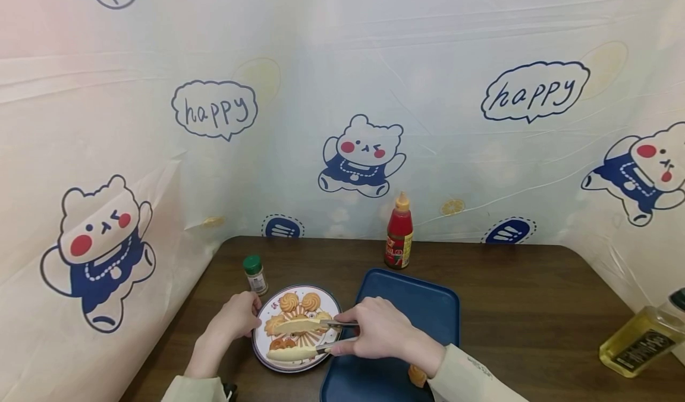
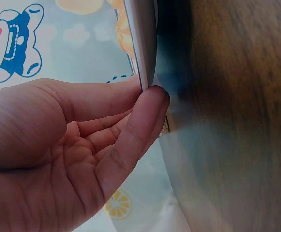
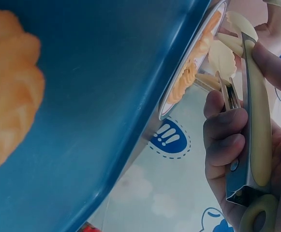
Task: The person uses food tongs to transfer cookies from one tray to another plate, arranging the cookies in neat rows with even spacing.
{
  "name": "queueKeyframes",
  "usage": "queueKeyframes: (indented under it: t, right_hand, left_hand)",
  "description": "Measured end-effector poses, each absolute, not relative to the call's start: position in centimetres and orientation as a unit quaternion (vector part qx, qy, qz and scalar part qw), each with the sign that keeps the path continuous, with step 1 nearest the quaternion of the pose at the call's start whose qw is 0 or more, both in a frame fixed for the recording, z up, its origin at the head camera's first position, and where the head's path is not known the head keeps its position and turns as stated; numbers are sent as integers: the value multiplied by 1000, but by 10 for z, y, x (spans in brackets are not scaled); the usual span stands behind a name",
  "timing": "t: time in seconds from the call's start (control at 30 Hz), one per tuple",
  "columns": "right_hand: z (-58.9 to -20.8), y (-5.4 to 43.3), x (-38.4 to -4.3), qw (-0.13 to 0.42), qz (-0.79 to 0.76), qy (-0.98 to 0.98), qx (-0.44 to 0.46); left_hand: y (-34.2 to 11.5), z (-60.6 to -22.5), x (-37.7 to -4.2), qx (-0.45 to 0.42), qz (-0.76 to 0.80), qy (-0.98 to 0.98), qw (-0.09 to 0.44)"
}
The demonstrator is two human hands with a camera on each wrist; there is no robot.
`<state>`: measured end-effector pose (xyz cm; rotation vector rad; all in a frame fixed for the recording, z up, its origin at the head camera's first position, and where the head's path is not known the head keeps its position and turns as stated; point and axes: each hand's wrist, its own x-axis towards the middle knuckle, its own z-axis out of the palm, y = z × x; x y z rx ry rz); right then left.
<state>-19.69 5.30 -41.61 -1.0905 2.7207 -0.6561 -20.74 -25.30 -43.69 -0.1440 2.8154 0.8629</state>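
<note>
My left hand (image 1: 233, 317) pinches the left rim of a white patterned plate (image 1: 260, 344); in the left wrist view, the thumb and fingers meet at the edge of the plate (image 2: 148, 53), which looks raised off the wood there. Several swirled butter cookies (image 1: 289, 302) lie on that plate. My right hand (image 1: 382, 329) grips metal tongs (image 3: 258, 121) with cream-yellow handles and scalloped tips. Spread apart, the tongs' tips hang over the cookies with one in line with the lower row. Nothing shows clamped between them.
A dark blue tray (image 1: 428, 301) sits right of the plate, under my right forearm, with a cookie (image 1: 417, 376) on it. Behind stands a red sauce bottle (image 1: 399, 238). A green-capped jar (image 1: 256, 276) is behind the plate, and an oil bottle (image 1: 639, 342) is at far right.
</note>
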Motion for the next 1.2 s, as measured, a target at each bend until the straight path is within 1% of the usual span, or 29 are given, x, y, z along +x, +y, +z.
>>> queueKeyframes:
  t: [0.23,0.4,0.7,1.2]
  right_hand:
    - [-414,65,-194,62,-233,900,-362]
    - [-413,81,-195,59,-244,895,-368]
    - [-405,124,-194,57,-261,884,-383]
    - [-409,200,-176,59,-281,891,-350]
  left_hand:
    - [-254,-439,-208,-51,294,950,96]
    - [-253,-438,-207,-49,297,949,96]
    - [-253,-438,-208,-54,295,949,97]
    - [-252,-435,-206,-56,295,949,96]
